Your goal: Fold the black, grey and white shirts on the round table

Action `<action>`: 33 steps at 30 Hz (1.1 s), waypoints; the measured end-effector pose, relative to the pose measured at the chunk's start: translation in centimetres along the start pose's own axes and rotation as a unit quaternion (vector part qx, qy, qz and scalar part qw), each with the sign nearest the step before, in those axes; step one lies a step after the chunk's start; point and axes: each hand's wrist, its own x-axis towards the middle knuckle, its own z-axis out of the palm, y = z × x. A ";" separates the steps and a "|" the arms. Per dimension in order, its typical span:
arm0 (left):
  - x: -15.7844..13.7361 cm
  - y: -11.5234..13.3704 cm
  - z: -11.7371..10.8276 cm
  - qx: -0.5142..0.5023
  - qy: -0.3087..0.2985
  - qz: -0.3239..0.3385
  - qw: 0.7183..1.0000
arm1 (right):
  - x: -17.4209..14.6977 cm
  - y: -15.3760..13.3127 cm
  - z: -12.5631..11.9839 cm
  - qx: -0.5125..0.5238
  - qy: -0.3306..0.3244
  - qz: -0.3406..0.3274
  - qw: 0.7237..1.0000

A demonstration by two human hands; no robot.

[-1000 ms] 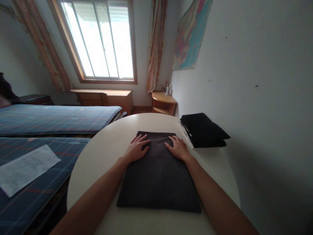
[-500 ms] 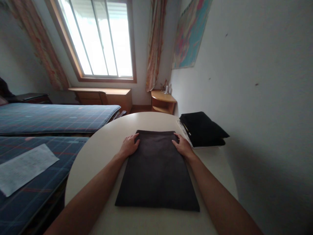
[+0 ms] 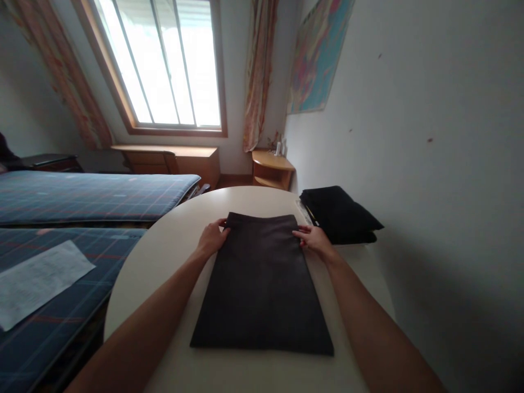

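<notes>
A dark grey folded garment lies flat on the round cream table, and its far edge, which looks like a band, is raised slightly and sags in the middle. My left hand pinches its far left corner, thumb on top and fingers at the side. At the far right corner, my right hand holds the cloth between thumb and fingers. Some fingertips are hidden behind or under the fabric. Whether the garment is a skirt or folded trousers I cannot tell.
A pile of black folded cloth sits at the table's right edge, against the white wall. To the left are plaid mattresses with a paper sheet on one. Behind stand a desk and a corner shelf.
Both hands, which rested on the garment's far corners, now grip them. The far edge has lifted a little and bows, and my right hand has shifted outward.
</notes>
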 end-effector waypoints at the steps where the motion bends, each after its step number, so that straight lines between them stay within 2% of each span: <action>1: 0.0 0.2 -0.1 -0.018 0.000 -0.008 1.000 | -0.2 -0.1 -0.2 0.018 -0.009 0.017 1.000; 5: -0.5 0.8 -0.3 -0.102 -0.035 -0.062 0.992 | -1.2 -0.5 -0.4 0.104 -0.058 0.085 0.989; 10: -1.3 1.0 -0.1 -0.186 -0.080 -0.139 0.969 | -1.9 -0.5 -0.2 0.086 -0.083 0.097 0.988; 16: -1.1 1.2 -0.1 -0.268 -0.094 -0.176 0.943 | -1.5 0.0 0.3 0.104 -0.087 0.101 0.986; 19: -0.8 1.6 0.0 -0.315 -0.073 -0.159 0.933 | -1.3 -0.4 0.7 0.113 -0.065 0.059 0.990; 22: -0.5 2.2 -0.2 -0.373 -0.033 -0.111 0.920 | -1.0 -1.0 0.9 0.145 -0.055 -0.043 0.987; 25: -0.5 2.4 -0.7 -0.448 -0.021 -0.056 0.892 | -1.0 -1.5 0.8 0.188 -0.065 -0.115 0.973; 28: -1.0 2.4 -1.5 -0.471 -0.059 -0.037 0.879 | -1.5 -1.9 0.6 0.214 -0.079 -0.119 0.966; 33: -2.1 2.7 -3.2 -0.480 -0.104 -0.029 0.871 | -3.0 -2.7 -0.4 0.198 -0.113 -0.125 0.966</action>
